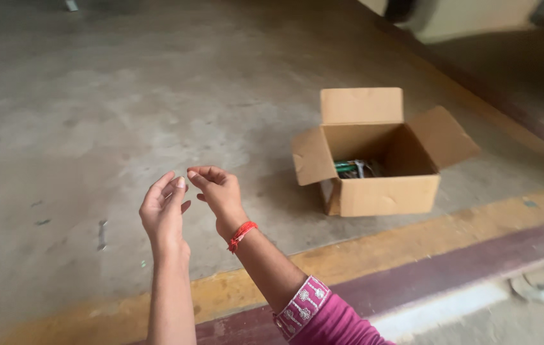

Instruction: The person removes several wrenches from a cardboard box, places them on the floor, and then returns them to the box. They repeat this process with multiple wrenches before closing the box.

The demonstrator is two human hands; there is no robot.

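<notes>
Two hands hang over the floor [93, 115] in the lower middle of the frame, both raised and close together, fingertips almost meeting. The left hand [163, 214] is loosely open, fingers curved and slightly spread, palm turned toward the other hand; it grips nothing. The right hand [219, 191] is half curled, fingers bent downward with the thumb near them, and it too has nothing in it. A red thread [241, 235] circles the right wrist, and a pink sleeve [323, 316] with a patterned cuff shows at the bottom edge.

The box [380, 191] stands right of centre, well apart from the hands, on the grey concrete floor. It is brown cardboard with all four flaps open: one upright at the back, one at each side, and the front one folded down. Inside, at the bottom, lie some dark and green items [356, 168], too small to tell.

A yellow stripe [412, 243] runs diagonally across the floor just in front of the box, with a maroon stripe [451, 268] beside it toward the lower right.
</notes>
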